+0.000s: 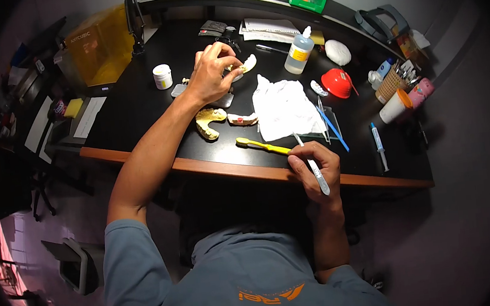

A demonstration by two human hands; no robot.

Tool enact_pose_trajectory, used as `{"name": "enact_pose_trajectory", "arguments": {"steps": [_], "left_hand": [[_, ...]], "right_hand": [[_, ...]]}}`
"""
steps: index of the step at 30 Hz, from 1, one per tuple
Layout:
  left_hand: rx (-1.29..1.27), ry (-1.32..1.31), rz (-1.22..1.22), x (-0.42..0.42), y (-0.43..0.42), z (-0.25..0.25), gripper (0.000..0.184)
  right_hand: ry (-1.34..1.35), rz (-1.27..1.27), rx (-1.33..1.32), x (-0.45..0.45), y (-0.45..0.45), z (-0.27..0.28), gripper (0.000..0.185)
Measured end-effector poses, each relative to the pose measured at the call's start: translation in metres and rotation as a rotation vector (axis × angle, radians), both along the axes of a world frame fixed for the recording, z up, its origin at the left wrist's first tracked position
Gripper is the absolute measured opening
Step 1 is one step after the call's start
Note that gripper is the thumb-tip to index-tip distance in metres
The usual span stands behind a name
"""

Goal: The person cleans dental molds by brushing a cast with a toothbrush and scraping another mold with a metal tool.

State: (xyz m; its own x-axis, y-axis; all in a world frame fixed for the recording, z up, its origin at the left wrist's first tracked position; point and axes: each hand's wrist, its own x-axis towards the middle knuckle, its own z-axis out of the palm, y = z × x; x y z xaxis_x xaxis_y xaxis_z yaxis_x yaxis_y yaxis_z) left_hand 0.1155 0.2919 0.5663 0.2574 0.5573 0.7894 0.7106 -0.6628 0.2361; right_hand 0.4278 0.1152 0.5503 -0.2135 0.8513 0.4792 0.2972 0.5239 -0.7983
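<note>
My right hand [318,168] is closed around a yellow toothbrush [262,146] and a thin grey-white scalpel-like tool [316,172] near the table's front edge. Further back, my left hand [214,68] reaches over the table, fingers curled beside a pale yellow dental cast [247,64]; whether the fingertips grip it is unclear. Below my left forearm lies a yellow horseshoe-shaped dental cast [209,123]. Next to it sits a smaller cast piece with a red mark [243,119], touching a crumpled white cloth [284,108].
A liquid bottle [299,52], red bowl [338,83] and white jar [162,77] stand on the black table. Blue-handled tools [333,128] lie right of the cloth. A syringe [379,146] and brush holder [391,86] are at right. The wooden edge [223,166] runs along the front.
</note>
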Motion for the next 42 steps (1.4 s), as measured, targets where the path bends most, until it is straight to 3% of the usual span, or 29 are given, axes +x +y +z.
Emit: {"name": "enact_pose_trajectory", "arguments": {"steps": [4, 21, 25, 29, 33, 36, 42], "left_hand": [[0.032, 0.003, -0.008, 0.002, -0.004, 0.003, 0.011], [-0.156, -0.068, 0.040, -0.005, 0.009, -0.007, 0.016], [-0.121, -0.066, 0.061, -0.004, 0.007, -0.008, 0.018], [-0.154, -0.018, 0.083, -0.006, 0.003, -0.001, 0.018], [-0.157, -0.024, 0.074, -0.004, 0.002, -0.002, 0.018], [-0.193, -0.033, 0.039, -0.003, -0.002, 0.000, 0.017], [-0.193, -0.009, 0.009, 0.000, -0.006, 0.002, 0.020]], "right_hand": [[0.076, 0.075, 0.013, 0.005, 0.007, -0.004, 0.003], [-0.048, -0.027, 0.069, -0.002, -0.002, 0.003, 0.007], [0.206, 0.146, -0.038, 0.007, 0.005, -0.003, 0.008], [0.262, 0.038, -0.088, 0.021, 0.009, 0.009, 0.019], [-0.330, -0.172, 0.149, 0.032, 0.024, 0.034, 0.011], [-0.514, -0.049, 0.379, 0.041, 0.043, 0.033, 0.015], [-0.609, -0.089, 0.372, 0.049, 0.066, 0.017, 0.015]]}}
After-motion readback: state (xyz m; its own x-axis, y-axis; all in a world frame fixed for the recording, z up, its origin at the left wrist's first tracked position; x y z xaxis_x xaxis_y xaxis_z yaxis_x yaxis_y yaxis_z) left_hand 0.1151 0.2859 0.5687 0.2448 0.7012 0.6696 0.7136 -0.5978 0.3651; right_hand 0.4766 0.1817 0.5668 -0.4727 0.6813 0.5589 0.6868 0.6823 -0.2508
